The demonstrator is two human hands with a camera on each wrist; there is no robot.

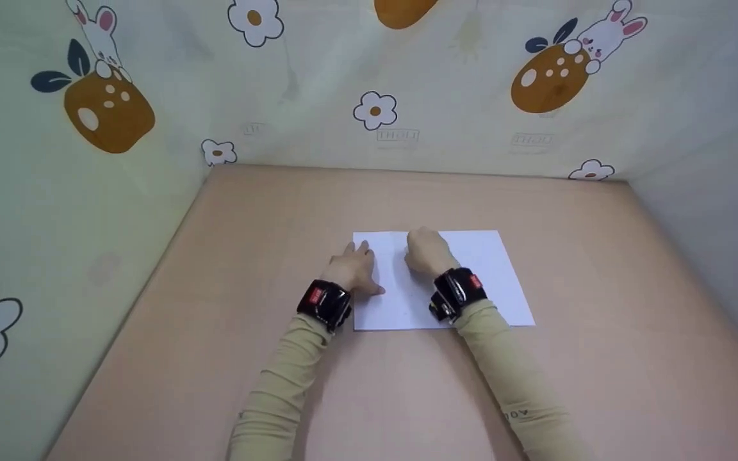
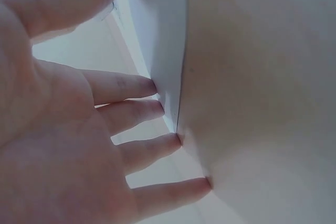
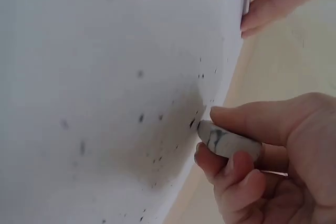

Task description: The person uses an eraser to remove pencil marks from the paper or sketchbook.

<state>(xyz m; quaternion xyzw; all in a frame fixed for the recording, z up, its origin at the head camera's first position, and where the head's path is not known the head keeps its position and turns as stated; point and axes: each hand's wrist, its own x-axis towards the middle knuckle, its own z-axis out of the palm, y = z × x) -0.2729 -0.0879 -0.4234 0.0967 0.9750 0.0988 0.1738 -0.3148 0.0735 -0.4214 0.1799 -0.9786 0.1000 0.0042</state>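
A white sheet of paper (image 1: 401, 307) lies on the table, and dark crumbs and a grey smudge mark it in the right wrist view. My right hand (image 1: 430, 251) pinches a whitish eraser (image 3: 231, 142) with grey stains between thumb and fingers. The eraser's tip meets the paper beside the crumbs; from the head view the hand hides it. At the sheet's left side, my left hand (image 1: 351, 269) rests with its fingers spread and straight. In the left wrist view its fingertips (image 2: 170, 140) touch down along the paper's edge, some on the paper and some on the table.
The light brown tabletop (image 1: 266, 243) surrounds the paper. Pale cloth walls (image 1: 318, 77) printed with flowers and rabbits stand behind the table and at both sides. Each wrist wears a black camera band (image 1: 327, 304).
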